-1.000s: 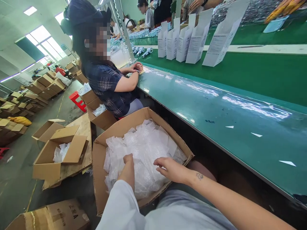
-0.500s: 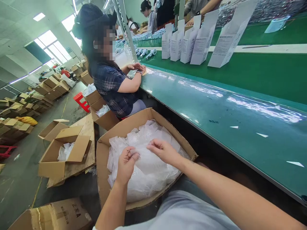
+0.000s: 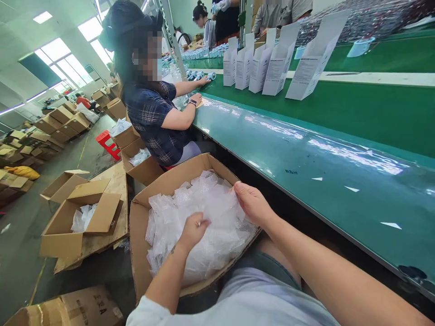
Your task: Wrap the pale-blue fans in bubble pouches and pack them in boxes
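The heap of clear plastic bags fills the open cardboard box at your knees, near and left of the green workbench. Your left hand sits on the middle of the heap, fingers curled and pinching at the film, though you cannot tell whether a single bag is caught. Your right hand rests at the heap's far right edge, fingers bent down over the bags beside the box wall. Further left, smaller open cartons lie on the floor. Beyond the box a seated co-worker leans on the bench, one hand reaching to the conveyor. Far along the belt stand white upright cartons
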Demonstrator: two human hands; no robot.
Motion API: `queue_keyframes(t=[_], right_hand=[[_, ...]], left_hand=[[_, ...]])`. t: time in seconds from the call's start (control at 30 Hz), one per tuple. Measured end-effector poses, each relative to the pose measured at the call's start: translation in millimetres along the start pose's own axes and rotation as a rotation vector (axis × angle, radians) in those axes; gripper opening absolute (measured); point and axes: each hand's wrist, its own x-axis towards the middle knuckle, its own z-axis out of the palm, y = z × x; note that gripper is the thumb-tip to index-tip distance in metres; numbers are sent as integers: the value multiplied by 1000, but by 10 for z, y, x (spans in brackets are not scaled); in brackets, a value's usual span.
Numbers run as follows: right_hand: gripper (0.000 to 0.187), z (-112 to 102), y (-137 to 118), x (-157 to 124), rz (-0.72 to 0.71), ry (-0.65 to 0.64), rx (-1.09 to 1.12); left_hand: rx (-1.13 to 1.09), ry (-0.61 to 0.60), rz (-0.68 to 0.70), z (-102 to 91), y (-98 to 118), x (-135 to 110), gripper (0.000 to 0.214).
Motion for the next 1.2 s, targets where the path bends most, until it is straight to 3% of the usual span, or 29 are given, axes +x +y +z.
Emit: queue_keyframes(t=[0.1, 0.23, 0.3, 0.4, 0.47, 0.53, 0.67, 0.73, 0.8, 0.9, 1.07, 1.1, 1.2], right_hand=[[63, -49, 35, -54, -15, -272, -72], [42, -32, 114, -226, 45, -612, -271], [32, -42, 133, -325, 59, -684, -350], [18, -107, 111, -439, 64, -715, -422], [15, -152, 88, -485, 70, -717, -436], [17, -176, 80, -515, 81, -672, -421], [14, -191, 132, -568, 127, -591, -358], [13, -216, 183, -596, 163, -591, -334], [13, -251, 241, -602, 198, -560, -298], [20, -281, 314, -495, 274, -444, -123], [55, -269, 216, -12, 350, 81, 418], [59, -270, 155, 74, 350, 93, 479], [56, -275, -60, 196, 322, -38, 545]], left_hand=[[163, 43, 38, 17, -263, 336, 25], [346, -109, 64, 331, -576, 429, 40], [406, -225, 76, 433, -690, 368, 47], [471, -314, 31, 382, -811, 386, 57], [512, -246, -58, 279, -860, 567, 57], [555, -88, -189, 214, -884, 870, 49], [577, 187, -474, 300, -849, 1509, 40], [536, 256, -540, 366, -782, 1701, 39], [467, 309, -516, 369, -671, 1778, 35], [336, 338, -344, 232, -411, 1677, 24], [148, 212, 8, -97, 204, 964, 21], [113, 176, 75, -137, 319, 782, 22], [-40, 124, 236, -166, 556, 315, 21]])
